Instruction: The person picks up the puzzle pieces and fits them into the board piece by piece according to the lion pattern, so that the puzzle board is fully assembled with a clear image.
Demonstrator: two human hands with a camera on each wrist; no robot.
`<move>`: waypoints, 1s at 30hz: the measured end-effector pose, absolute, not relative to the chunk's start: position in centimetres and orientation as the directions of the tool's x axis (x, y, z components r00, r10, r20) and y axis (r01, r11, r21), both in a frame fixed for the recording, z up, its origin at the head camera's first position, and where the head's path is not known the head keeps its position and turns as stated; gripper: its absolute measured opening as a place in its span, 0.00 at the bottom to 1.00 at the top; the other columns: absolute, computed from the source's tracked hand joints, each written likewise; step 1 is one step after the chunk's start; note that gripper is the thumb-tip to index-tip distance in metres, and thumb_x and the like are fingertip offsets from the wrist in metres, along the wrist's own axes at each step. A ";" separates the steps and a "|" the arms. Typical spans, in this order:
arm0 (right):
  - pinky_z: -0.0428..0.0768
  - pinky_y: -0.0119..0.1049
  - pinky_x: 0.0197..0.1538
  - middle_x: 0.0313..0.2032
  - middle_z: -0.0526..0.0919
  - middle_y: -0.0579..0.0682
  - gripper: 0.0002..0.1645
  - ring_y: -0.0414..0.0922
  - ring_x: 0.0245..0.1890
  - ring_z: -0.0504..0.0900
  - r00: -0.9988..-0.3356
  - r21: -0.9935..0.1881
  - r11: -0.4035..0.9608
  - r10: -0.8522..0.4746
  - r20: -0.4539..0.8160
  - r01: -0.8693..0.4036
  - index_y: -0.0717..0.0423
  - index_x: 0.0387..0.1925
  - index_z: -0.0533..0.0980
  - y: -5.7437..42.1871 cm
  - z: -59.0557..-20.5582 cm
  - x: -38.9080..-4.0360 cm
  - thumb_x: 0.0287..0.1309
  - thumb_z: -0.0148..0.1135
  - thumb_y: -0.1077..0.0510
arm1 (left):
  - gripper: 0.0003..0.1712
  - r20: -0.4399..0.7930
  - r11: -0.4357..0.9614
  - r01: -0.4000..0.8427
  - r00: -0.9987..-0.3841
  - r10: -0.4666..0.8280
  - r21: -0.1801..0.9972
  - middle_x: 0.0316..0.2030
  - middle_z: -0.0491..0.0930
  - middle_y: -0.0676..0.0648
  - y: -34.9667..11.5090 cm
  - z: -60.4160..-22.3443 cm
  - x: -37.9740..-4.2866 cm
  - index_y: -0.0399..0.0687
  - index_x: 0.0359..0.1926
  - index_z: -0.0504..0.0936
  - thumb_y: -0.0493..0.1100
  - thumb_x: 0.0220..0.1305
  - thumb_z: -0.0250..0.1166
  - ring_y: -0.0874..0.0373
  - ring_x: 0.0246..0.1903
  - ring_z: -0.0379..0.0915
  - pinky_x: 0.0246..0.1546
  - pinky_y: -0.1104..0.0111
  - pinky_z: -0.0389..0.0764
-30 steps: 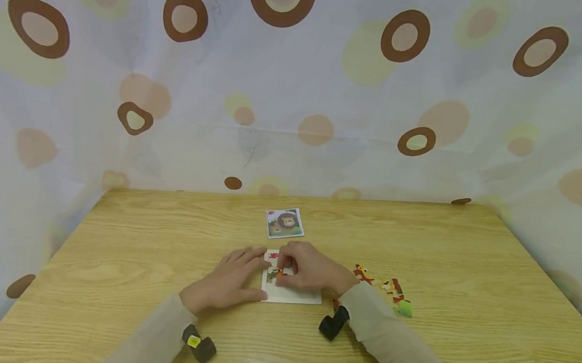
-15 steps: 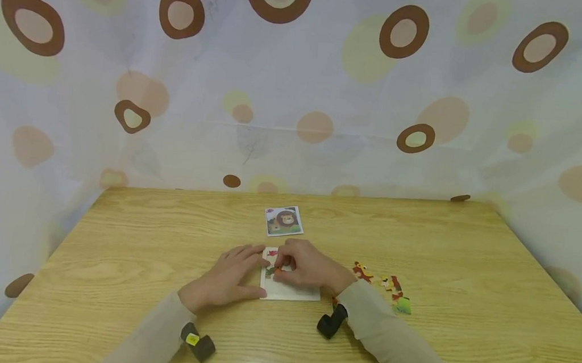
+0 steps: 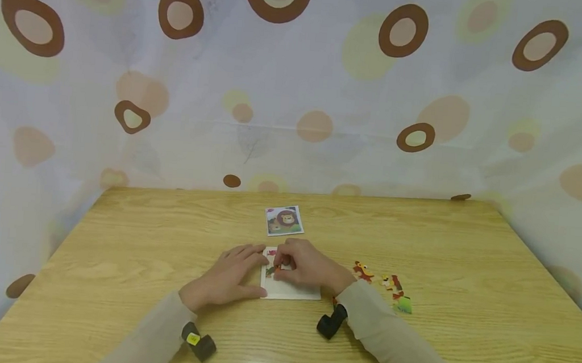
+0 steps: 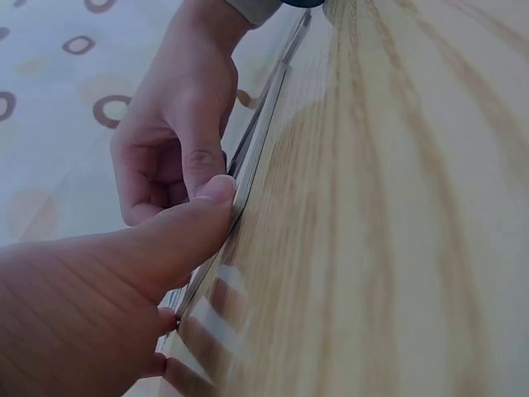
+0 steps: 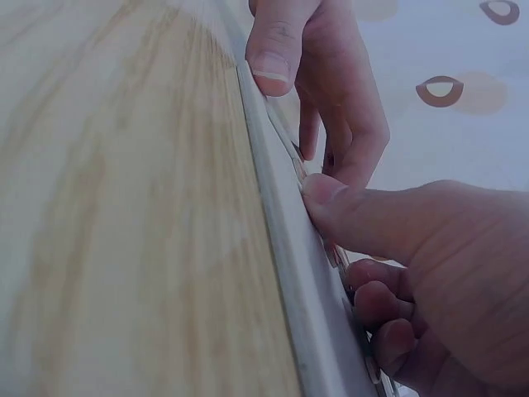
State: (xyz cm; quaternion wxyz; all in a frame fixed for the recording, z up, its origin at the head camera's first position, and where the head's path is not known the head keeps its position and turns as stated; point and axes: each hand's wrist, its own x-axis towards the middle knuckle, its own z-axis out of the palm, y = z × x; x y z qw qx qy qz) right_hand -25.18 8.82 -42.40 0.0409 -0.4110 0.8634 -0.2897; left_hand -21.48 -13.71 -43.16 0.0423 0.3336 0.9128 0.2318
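A white puzzle board (image 3: pixel 294 293) lies flat on the table, with a pink-marked piece (image 3: pixel 271 253) in its upper left corner. My right hand (image 3: pixel 310 267) pinches a small orange-and-green puzzle piece (image 3: pixel 277 269) between thumb and bent fingers, low over the board's left part. Those fingers hide much of the piece. Along the board's left side rests my left hand (image 3: pixel 227 276), fingers spread, thumb tip at the edge. The right wrist view shows the right thumb (image 5: pixel 331 198) close over the board's rim (image 5: pixel 289 248), the other fingers curled beneath it.
Behind the board lies a square picture card (image 3: pixel 285 222) showing a lion. Several loose puzzle pieces lie to the right, among them a red-and-orange one (image 3: pixel 363 271) and a green one (image 3: pixel 404 304). Another piece (image 3: pixel 334 301) peeks out beside the right wrist. A patterned curtain (image 3: pixel 273 151) hangs behind the table.
The right fingertips and the pinched piece have shifted very slightly on the board, and less of the piece shows. The left hand keeps its place. The head view has tilted a little.
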 end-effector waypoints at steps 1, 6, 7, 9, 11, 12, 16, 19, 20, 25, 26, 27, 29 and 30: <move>0.68 0.25 0.30 0.27 0.74 0.46 0.07 0.35 0.25 0.67 -0.656 -0.529 0.492 -0.735 0.173 -0.691 0.52 0.32 0.79 8.8 -42.4 -25.1 0.55 0.70 0.56 | 0.33 0.079 0.670 0.592 -0.773 0.629 0.448 0.70 0.61 0.38 -13.8 -43.2 -21.4 0.46 0.61 0.72 0.59 0.61 0.65 0.35 0.68 0.54 0.61 0.36 0.57; 0.69 0.26 0.31 0.27 0.74 0.45 0.08 0.35 0.26 0.67 -0.662 -0.516 0.504 -0.729 0.176 -0.693 0.53 0.32 0.78 8.6 -42.4 -25.1 0.54 0.70 0.55 | 0.35 0.074 0.669 0.592 -0.771 0.632 0.450 0.71 0.59 0.38 -13.8 -43.0 -21.3 0.48 0.65 0.70 0.58 0.62 0.63 0.36 0.69 0.52 0.62 0.37 0.56; 0.69 0.26 0.32 0.27 0.74 0.45 0.08 0.35 0.27 0.67 -0.664 -0.517 0.507 -0.727 0.172 -0.689 0.53 0.32 0.78 8.5 -42.3 -25.1 0.55 0.70 0.55 | 0.35 0.075 0.668 0.591 -0.772 0.632 0.452 0.71 0.59 0.38 -13.9 -43.0 -21.3 0.47 0.65 0.70 0.58 0.62 0.63 0.36 0.69 0.52 0.62 0.37 0.56; 0.69 0.26 0.32 0.27 0.74 0.45 0.07 0.35 0.27 0.67 -0.668 -0.518 0.513 -0.726 0.163 -0.684 0.54 0.33 0.79 8.6 -42.2 -25.1 0.55 0.69 0.56 | 0.34 0.071 0.668 0.585 -0.774 0.629 0.460 0.71 0.58 0.39 -13.8 -43.0 -21.3 0.47 0.65 0.71 0.58 0.62 0.64 0.35 0.70 0.51 0.63 0.37 0.55; 0.69 0.26 0.32 0.27 0.74 0.45 0.07 0.35 0.26 0.67 -0.673 -0.525 0.517 -0.724 0.153 -0.676 0.54 0.34 0.79 8.7 -42.0 -25.1 0.56 0.68 0.56 | 0.34 0.068 0.669 0.581 -0.776 0.627 0.462 0.71 0.58 0.39 -13.8 -43.0 -21.3 0.48 0.65 0.71 0.57 0.62 0.64 0.36 0.70 0.51 0.63 0.38 0.55; 0.69 0.26 0.31 0.26 0.74 0.44 0.06 0.35 0.26 0.68 -0.676 -0.529 0.519 -0.721 0.151 -0.671 0.54 0.35 0.79 8.8 -41.9 -25.1 0.57 0.67 0.57 | 0.34 0.065 0.670 0.579 -0.777 0.626 0.465 0.71 0.58 0.39 -13.8 -43.0 -21.3 0.48 0.65 0.71 0.57 0.62 0.64 0.36 0.70 0.51 0.63 0.38 0.55; 0.72 0.27 0.31 0.26 0.75 0.43 0.05 0.35 0.25 0.69 -0.691 -0.547 0.522 -0.706 0.153 -0.654 0.56 0.38 0.79 9.5 -41.1 -25.0 0.59 0.64 0.60 | 0.34 0.056 0.671 0.571 -0.780 0.623 0.474 0.71 0.58 0.39 -13.8 -43.0 -21.3 0.47 0.64 0.71 0.58 0.62 0.64 0.36 0.70 0.50 0.64 0.38 0.54; 0.73 0.28 0.31 0.27 0.76 0.43 0.05 0.35 0.26 0.70 -0.696 -0.541 0.524 -0.697 0.173 -0.658 0.58 0.39 0.79 10.4 -40.4 -25.2 0.61 0.63 0.61 | 0.34 0.051 0.677 0.563 -0.785 0.618 0.475 0.71 0.58 0.39 -13.8 -43.1 -21.3 0.46 0.63 0.72 0.58 0.62 0.64 0.35 0.70 0.50 0.64 0.38 0.54; 0.73 0.28 0.31 0.28 0.76 0.44 0.05 0.35 0.26 0.70 -0.699 -0.534 0.528 -0.693 0.178 -0.660 0.58 0.39 0.79 10.8 -40.2 -25.3 0.61 0.62 0.61 | 0.34 0.048 0.679 0.559 -0.787 0.615 0.475 0.71 0.58 0.39 -13.8 -43.1 -21.3 0.46 0.63 0.72 0.58 0.62 0.64 0.35 0.70 0.50 0.64 0.38 0.54; 0.75 0.30 0.32 0.29 0.78 0.45 0.08 0.35 0.26 0.72 -0.718 -0.552 0.541 -0.677 0.163 -0.635 0.59 0.41 0.79 13.4 -39.3 -25.5 0.64 0.60 0.60 | 0.34 0.044 0.683 0.554 -0.791 0.610 0.476 0.72 0.58 0.40 -13.9 -43.1 -21.2 0.47 0.64 0.72 0.58 0.61 0.64 0.36 0.70 0.50 0.64 0.39 0.53; 0.75 0.30 0.32 0.29 0.78 0.45 0.08 0.35 0.27 0.73 -0.723 -0.556 0.547 -0.674 0.151 -0.626 0.59 0.42 0.78 14.0 -39.1 -25.5 0.64 0.59 0.60 | 0.34 0.044 0.683 0.554 -0.791 0.611 0.475 0.72 0.57 0.40 -13.8 -43.1 -21.2 0.47 0.64 0.72 0.58 0.61 0.64 0.37 0.70 0.50 0.65 0.39 0.53; 0.75 0.31 0.33 0.30 0.78 0.45 0.08 0.36 0.27 0.73 -0.728 -0.564 0.551 -0.672 0.138 -0.615 0.60 0.43 0.78 14.5 -38.9 -25.4 0.64 0.59 0.60 | 0.34 0.046 0.683 0.556 -0.790 0.611 0.473 0.72 0.57 0.40 -13.8 -43.2 -21.2 0.48 0.64 0.72 0.58 0.61 0.64 0.37 0.71 0.50 0.65 0.39 0.53; 0.76 0.31 0.33 0.30 0.79 0.46 0.09 0.36 0.28 0.74 -0.733 -0.568 0.559 -0.670 0.119 -0.604 0.60 0.43 0.78 15.6 -38.5 -25.4 0.63 0.60 0.62 | 0.34 0.053 0.680 0.561 -0.788 0.613 0.473 0.72 0.57 0.40 -13.7 -43.2 -21.3 0.48 0.64 0.71 0.58 0.61 0.64 0.37 0.71 0.49 0.65 0.39 0.52; 0.76 0.32 0.33 0.30 0.78 0.46 0.09 0.36 0.28 0.75 -0.734 -0.565 0.564 -0.669 0.116 -0.602 0.61 0.43 0.78 16.0 -38.4 -25.4 0.62 0.60 0.63 | 0.34 0.054 0.680 0.559 -0.790 0.611 0.475 0.72 0.57 0.40 -13.7 -43.2 -21.2 0.48 0.64 0.71 0.58 0.61 0.64 0.37 0.71 0.49 0.66 0.40 0.52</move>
